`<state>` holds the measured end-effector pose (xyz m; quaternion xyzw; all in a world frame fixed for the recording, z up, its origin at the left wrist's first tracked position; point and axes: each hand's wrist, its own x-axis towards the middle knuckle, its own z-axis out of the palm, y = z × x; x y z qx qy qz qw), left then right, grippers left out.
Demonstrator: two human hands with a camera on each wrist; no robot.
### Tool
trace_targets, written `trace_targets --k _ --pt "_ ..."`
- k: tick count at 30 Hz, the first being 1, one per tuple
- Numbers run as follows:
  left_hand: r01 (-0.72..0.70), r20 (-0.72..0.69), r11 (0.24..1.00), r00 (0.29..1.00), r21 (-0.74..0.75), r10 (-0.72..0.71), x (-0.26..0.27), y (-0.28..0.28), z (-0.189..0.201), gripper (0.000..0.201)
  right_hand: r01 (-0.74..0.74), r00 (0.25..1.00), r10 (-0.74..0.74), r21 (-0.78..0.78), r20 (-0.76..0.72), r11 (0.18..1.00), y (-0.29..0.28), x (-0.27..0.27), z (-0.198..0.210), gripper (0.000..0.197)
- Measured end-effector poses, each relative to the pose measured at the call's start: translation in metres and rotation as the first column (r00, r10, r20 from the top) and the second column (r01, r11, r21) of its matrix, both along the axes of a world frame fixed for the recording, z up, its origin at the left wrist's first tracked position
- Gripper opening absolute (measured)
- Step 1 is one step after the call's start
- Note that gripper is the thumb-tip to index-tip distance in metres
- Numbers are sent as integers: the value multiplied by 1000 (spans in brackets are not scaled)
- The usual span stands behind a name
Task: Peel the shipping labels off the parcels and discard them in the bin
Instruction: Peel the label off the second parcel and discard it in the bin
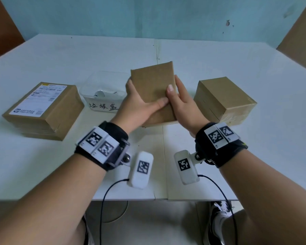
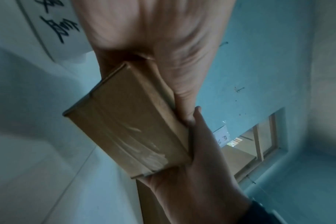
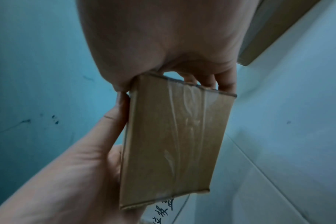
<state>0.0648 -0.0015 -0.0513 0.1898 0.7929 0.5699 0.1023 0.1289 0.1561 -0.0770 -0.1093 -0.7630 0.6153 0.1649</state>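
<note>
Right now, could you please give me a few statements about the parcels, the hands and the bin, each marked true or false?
1. Both hands, left hand and right hand, hold the small parcel above the table. True.
2. The flat parcel on the left has no label. False: a white shipping label covers its top.
3. The clear bin stands between the flat parcel on the left and the held parcel. True.
4. The boxy parcel on the right shows a label on top. False: its visible faces are plain cardboard and tape.
</note>
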Motion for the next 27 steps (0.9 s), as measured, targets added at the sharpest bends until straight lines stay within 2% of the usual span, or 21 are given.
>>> trace_targets --k 2,4,5,7,10,13,16,20,21,25,27 --pt "47 -48 997 998 -68 -50 6 6 -4 133 21 1000 -21 5 -15 1000 2 -4 0 106" --pt "67 -77 992 994 -104 -75 7 7 -3 147 11 1000 -11 20 -25 1000 4 -8 -4 123" --pt "60 -98 993 993 -99 -70 7 6 -2 145 6 1000 -5 13 -30 1000 5 -9 -4 129" --pt "21 -150 998 988 -67 -31 9 6 -2 124 1 999 -1 -4 -38 1000 5 -10 -4 135" --pt "-60 -170 998 984 -25 55 9 6 -5 101 -4 1000 3 -8 -24 1000 3 -11 -3 135" --pt "-93 -148 996 985 -10 91 2 4 -7 99 5 1000 -5 -14 21 1000 -1 -10 -6 125" --pt "-23 -82 1000 996 -14 22 5 5 -4 97 35 999 -36 26 18 999 0 -9 -9 107" --pt "91 -87 996 992 -6 -91 7 5 -8 122 60 998 -60 -12 -21 998 7 -10 -7 104" --pt "91 -88 996 992 -2 -91 7 5 -9 121 65 998 -65 -13 -24 998 7 -9 -6 103" --pt "-27 -91 996 995 89 35 11 7 -9 100 55 998 -56 -19 -40 998 4 -10 -7 104" --pt "-38 -28 986 999 165 43 7 5 -3 83 53 998 -54 -16 -20 998 1 -11 -7 105"
